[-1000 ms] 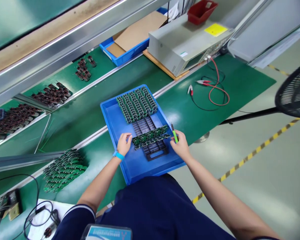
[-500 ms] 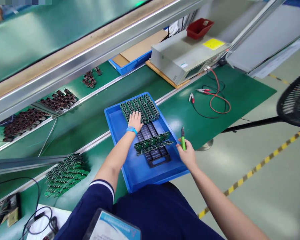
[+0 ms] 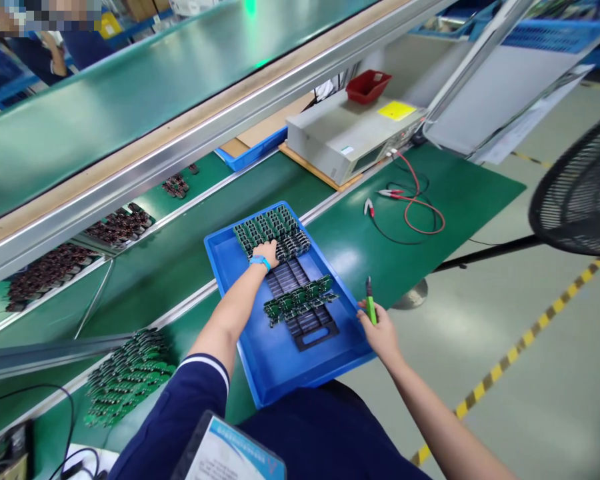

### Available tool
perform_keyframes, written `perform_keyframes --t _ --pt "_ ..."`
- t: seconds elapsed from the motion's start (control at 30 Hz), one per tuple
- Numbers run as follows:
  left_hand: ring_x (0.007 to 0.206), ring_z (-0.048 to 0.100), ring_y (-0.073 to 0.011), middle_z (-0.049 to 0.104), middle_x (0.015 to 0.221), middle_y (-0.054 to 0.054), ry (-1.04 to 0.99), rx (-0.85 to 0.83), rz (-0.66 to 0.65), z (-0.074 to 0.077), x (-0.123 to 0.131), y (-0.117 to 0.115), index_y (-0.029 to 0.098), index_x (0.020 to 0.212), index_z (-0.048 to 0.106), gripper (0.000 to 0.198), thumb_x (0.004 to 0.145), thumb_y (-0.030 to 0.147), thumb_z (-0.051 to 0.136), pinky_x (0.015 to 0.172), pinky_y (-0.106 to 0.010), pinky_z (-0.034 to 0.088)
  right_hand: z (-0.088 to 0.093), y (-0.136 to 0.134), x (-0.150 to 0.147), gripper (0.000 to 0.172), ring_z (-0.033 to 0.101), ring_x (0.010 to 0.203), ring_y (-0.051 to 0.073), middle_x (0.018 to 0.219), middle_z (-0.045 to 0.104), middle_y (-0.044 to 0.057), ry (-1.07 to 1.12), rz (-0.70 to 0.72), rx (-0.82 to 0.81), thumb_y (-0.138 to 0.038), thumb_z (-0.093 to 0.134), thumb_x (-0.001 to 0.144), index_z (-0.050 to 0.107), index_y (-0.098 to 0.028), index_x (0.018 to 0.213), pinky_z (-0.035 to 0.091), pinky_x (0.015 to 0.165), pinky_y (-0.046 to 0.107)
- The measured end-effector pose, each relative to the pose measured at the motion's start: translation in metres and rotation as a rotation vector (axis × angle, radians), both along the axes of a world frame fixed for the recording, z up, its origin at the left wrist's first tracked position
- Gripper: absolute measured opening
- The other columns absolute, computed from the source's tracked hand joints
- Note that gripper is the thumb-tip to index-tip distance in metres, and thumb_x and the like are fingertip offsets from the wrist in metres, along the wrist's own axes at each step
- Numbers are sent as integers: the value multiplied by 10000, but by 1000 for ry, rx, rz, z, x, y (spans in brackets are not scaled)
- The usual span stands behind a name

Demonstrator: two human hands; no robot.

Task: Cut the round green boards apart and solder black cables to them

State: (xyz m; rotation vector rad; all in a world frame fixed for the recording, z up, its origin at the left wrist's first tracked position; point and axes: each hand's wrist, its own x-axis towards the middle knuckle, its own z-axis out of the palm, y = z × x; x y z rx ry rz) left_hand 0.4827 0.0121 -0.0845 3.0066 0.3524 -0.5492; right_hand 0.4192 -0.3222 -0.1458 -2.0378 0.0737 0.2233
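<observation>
A blue tray (image 3: 280,373) rests partly on the green bench and partly over my lap. Inside it lies a black slotted rack (image 3: 310,327). Rows of green circuit boards (image 3: 260,230) stand in its far end, and a loose row of boards (image 3: 300,300) lies across its middle. My left hand (image 3: 267,254), with a blue wristband, reaches to the far rows, its fingers curled on the boards there. My right hand (image 3: 380,330) hovers at the tray's right edge, closed around a green-handled tool (image 3: 369,303) that points upward.
A pile of green boards (image 3: 130,373) lies on the bench at left. Dark wound parts (image 3: 45,270) sit on the conveyor. A grey instrument (image 3: 345,137) with red clip leads (image 3: 410,200) stands at right, a red bin (image 3: 367,85) on it. A black fan (image 3: 580,187) stands right.
My left hand has gone from the loose row of boards up to the far standing rows. My right hand has drawn back off the boards to the tray's edge with the tool.
</observation>
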Motion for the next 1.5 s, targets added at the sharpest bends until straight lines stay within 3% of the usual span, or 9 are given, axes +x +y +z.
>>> perform_keyframes --t 0.37,0.53,0.67,0.8,0.97,1.13,1.33,1.43,1.5 --pt "937 596 -295 623 1022 -149 -23 18 -139 53 8 -6 118 1109 526 425 706 212 623 795 -413 483 19 6 16 480 597 922 272 1026 633 119 79 -100 145 -491 619 636 544 -182 997 426 885 508" --pt "1084 524 -298 567 1201 -129 -180 -30 -252 102 -78 5 185 1228 470 484 748 195 525 913 -446 422 59 36 47 559 616 796 212 1049 622 95 230 -15 369 -547 633 631 482 -209 1050 496 775 432" --pt "1140 522 -243 615 1180 -40 -464 -350 -313 137 -164 14 317 1075 598 337 756 217 556 1004 -460 368 107 99 40 556 642 816 223 962 667 81 518 389 595 -589 648 619 541 -212 1015 514 764 411" --pt "1011 616 -220 706 945 -3 -577 -605 -151 160 -229 11 357 821 674 155 681 293 689 963 -435 431 144 161 -14 633 657 800 262 867 687 92 810 813 707 -652 653 554 599 -182 975 517 725 446" --pt "956 638 -231 706 888 -25 -579 -775 116 165 -292 15 341 700 681 175 555 318 776 945 -407 450 163 199 -81 600 662 743 235 860 700 59 1006 1074 730 -452 757 500 594 -191 1015 520 706 395" --pt "1086 567 -230 686 951 -27 -590 -773 387 154 -353 20 345 698 681 140 588 331 766 1074 -441 304 164 222 -128 570 655 695 198 891 705 33 1095 1135 715 -350 717 548 570 -226 1085 525 679 352" --pt "1285 373 -228 575 1191 -4 -721 -215 426 148 -399 8 386 920 667 241 795 203 572 1112 -515 185 153 237 -168 518 641 648 190 839 708 32 1121 1118 676 -382 677 570 585 -230 1057 524 642 348" --pt "1357 226 -277 419 1358 -60 -872 -118 691 148 -410 1 317 1163 560 421 775 154 558 1105 -545 183 150 241 -178 481 620 595 168 780 701 22 1090 1083 670 -382 680 545 601 -230 994 512 586 311" --pt "1325 299 -292 354 1402 -112 -969 -364 966 147 -414 -4 278 1335 369 577 789 214 542 1046 -533 316 151 243 -183 462 608 578 157 754 690 12 1056 1054 666 -372 686 530 595 -235 962 504 568 295"
